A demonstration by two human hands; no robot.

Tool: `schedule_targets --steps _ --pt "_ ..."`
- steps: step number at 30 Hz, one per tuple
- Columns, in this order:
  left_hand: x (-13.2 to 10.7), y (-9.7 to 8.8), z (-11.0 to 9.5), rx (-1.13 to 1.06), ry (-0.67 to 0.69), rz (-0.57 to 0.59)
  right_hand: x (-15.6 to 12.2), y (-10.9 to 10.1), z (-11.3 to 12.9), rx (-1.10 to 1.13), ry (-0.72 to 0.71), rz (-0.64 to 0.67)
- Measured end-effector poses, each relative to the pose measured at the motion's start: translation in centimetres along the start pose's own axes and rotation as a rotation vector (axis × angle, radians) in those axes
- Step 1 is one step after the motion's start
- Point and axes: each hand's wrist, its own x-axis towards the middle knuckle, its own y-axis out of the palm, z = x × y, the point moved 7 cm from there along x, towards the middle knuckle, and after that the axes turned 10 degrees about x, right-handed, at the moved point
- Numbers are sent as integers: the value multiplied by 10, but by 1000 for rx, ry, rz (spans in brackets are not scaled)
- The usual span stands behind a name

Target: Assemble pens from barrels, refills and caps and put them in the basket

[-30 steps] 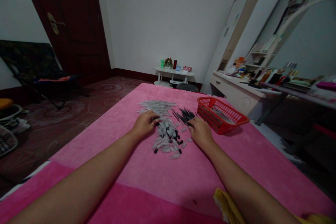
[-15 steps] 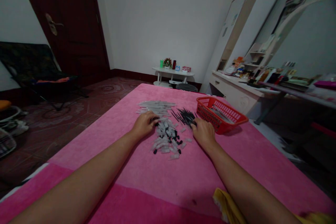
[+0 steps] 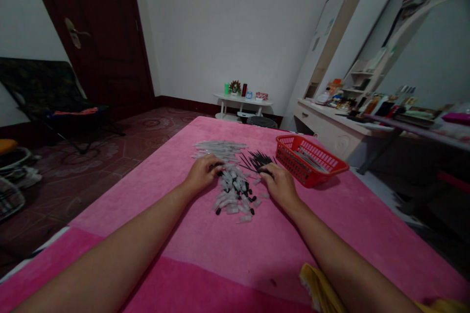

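My left hand (image 3: 203,174) is closed at the near left end of the pale pen barrels (image 3: 220,146), its thumb and fingers pressed together. What they hold, if anything, is hidden. Just right of it lies a heap of translucent pen caps (image 3: 230,200) mixed with small black plugs (image 3: 251,198). My right hand (image 3: 281,185) pinches the near end of a thin black pen refill at the edge of a pile of black refills (image 3: 259,158). Its fingertips partly cover that pile.
A red plastic basket (image 3: 306,161) holding pale sticks stands right of the refills. Everything lies on a pink cloth (image 3: 205,249). Yellow fabric (image 3: 317,286) lies by my right forearm. Beyond are a small white table (image 3: 242,100) and a dresser (image 3: 330,127).
My right hand has shifted slightly left and toward me, with its fingertips now at the near edge of the refill pile. My left hand has barely moved.
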Motion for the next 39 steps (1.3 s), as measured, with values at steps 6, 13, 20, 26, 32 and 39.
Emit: schedule_targets --steps 6,13,20,26,32,39 --pt "0 1 2 11 -8 -1 0 -4 -2 14 -3 -18" --pt "-1 2 4 11 -11 -6 0 -3 1 -21 -51 -5" --pt "-2 1 -7 75 59 54 0 -8 17 -192 -142 38" --pt "-2 -1 -8 84 65 50 2 -13 30 -238 -221 45" --pt "-3 0 -16 65 97 81 3 -12 32 -213 -213 68" --pt "-6 9 -36 22 163 139 0 0 48 -188 -254 128"
